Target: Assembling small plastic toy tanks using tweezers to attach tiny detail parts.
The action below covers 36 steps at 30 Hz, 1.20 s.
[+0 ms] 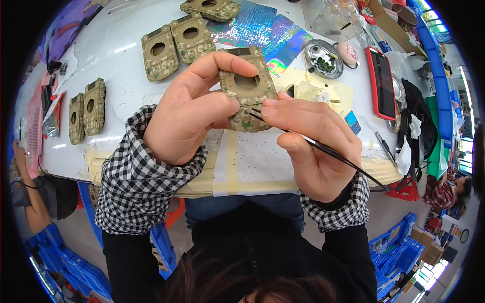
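In the head view, the left hand [189,113] grips a camouflage-patterned model hull [247,91] with a round hole in its top, thumb and fingers closed around its left side, holding it up above the white surface [116,55]. The right hand [313,139] is closed on a thin black brush [333,154], its tip touching the hull's lower edge. More camouflage hulls [174,43] lie on the surface beyond, beside a holographic sheet [268,30] and a red phone [382,83].

Bright overhead light, glare on white table [116,50]; sharp centre, fisheye-bent dark rim.
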Tool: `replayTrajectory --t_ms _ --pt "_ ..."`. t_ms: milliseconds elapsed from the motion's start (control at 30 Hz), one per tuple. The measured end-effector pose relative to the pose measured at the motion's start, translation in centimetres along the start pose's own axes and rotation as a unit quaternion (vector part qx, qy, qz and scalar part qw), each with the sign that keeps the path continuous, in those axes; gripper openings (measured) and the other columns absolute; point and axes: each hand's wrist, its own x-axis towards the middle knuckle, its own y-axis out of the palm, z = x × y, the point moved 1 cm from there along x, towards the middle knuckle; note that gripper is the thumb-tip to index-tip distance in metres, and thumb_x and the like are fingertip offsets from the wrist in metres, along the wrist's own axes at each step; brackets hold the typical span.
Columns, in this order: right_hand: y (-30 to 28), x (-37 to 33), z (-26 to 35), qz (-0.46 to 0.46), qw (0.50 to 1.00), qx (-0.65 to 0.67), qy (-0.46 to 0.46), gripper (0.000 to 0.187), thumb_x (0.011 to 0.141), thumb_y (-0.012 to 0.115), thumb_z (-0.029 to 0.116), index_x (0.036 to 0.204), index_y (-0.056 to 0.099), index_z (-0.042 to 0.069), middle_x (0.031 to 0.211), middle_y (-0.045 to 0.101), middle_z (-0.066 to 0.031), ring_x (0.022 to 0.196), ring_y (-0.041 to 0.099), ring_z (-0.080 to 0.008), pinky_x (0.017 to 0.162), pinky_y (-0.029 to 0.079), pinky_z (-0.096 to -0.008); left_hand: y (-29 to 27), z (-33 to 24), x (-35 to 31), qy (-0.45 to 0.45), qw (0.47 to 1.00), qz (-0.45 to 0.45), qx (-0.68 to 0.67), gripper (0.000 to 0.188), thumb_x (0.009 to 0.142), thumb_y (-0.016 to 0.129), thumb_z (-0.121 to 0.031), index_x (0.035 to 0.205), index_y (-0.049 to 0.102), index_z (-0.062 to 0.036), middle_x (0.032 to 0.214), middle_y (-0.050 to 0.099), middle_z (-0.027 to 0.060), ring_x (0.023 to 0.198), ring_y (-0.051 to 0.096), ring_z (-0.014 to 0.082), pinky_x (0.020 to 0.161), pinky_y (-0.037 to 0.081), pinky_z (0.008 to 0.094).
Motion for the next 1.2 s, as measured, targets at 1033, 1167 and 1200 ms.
replayTrajectory --t_ms 1033,1167,1200 --pt "0.03 -0.21 -0.11 -0.011 0.999 -0.012 -0.047 0.026 0.081 0.071 0.01 0.103 0.063 -0.001 0.098 0.067 -0.0121 0.095 0.066 -0.0286 0.09 0.052 -0.0417 0.24 -0.53 -0.12 -0.019 0.999 0.032 -0.036 0.037 0.079 0.049 -0.003 0.116 0.048 -0.0062 0.114 0.057 0.0071 0.1 0.058 0.0132 0.079 0.053 0.0273" --pt "0.05 -0.21 0.07 -0.007 0.998 -0.03 -0.047 0.028 0.079 0.073 0.011 0.104 0.064 0.001 0.097 0.066 -0.0122 0.095 0.066 -0.0279 0.09 0.053 -0.0408 0.32 -0.29 -0.02 -0.013 0.999 0.026 -0.042 0.035 0.079 0.049 -0.002 0.114 0.048 -0.0065 0.112 0.057 0.0068 0.098 0.059 0.0129 0.079 0.053 0.027" --pt "0.08 -0.2 0.09 -0.005 0.998 -0.035 -0.048 0.028 0.079 0.073 0.011 0.104 0.065 0.001 0.097 0.066 -0.0124 0.095 0.066 -0.0278 0.09 0.053 -0.0407 0.27 -0.25 -0.04 -0.011 0.999 0.025 -0.041 0.035 0.079 0.049 -0.002 0.113 0.048 -0.0066 0.112 0.057 0.0067 0.098 0.059 0.0128 0.079 0.053 0.027"
